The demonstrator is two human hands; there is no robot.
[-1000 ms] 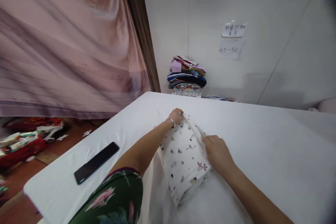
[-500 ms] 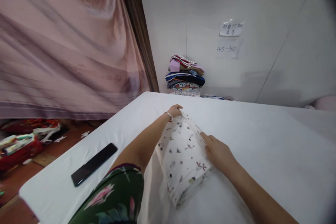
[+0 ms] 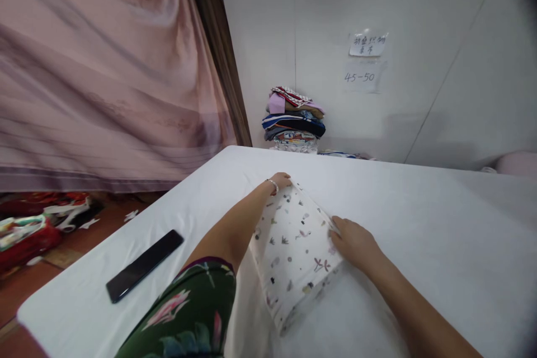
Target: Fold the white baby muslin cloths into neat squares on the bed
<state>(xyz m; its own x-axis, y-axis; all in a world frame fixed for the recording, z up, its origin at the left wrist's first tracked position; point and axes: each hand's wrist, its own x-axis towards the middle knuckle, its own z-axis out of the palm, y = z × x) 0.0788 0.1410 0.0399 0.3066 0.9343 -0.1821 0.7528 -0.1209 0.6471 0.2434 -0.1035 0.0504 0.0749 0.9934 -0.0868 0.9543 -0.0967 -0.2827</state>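
A white cloth printed with small plants and animals lies folded on the white-covered table, its near part toward me. At its far corner, my left hand, with a bracelet at the wrist, pinches the edge. My right hand grips the same edge farther down on the right, fingers closed on the fabric. Between the two hands the edge runs taut and straight. The left forearm and a dark green floral sleeve hide some of the cloth's left side.
A black phone lies on the table at the left. Behind the far edge rises a stack of folded fabrics against the wall. A pink curtain hangs at the left, above a red container on the floor.
My right hand has slid a little right along the cloth's edge, and my left hand has come slightly nearer. The edge between them looks straighter and flatter.
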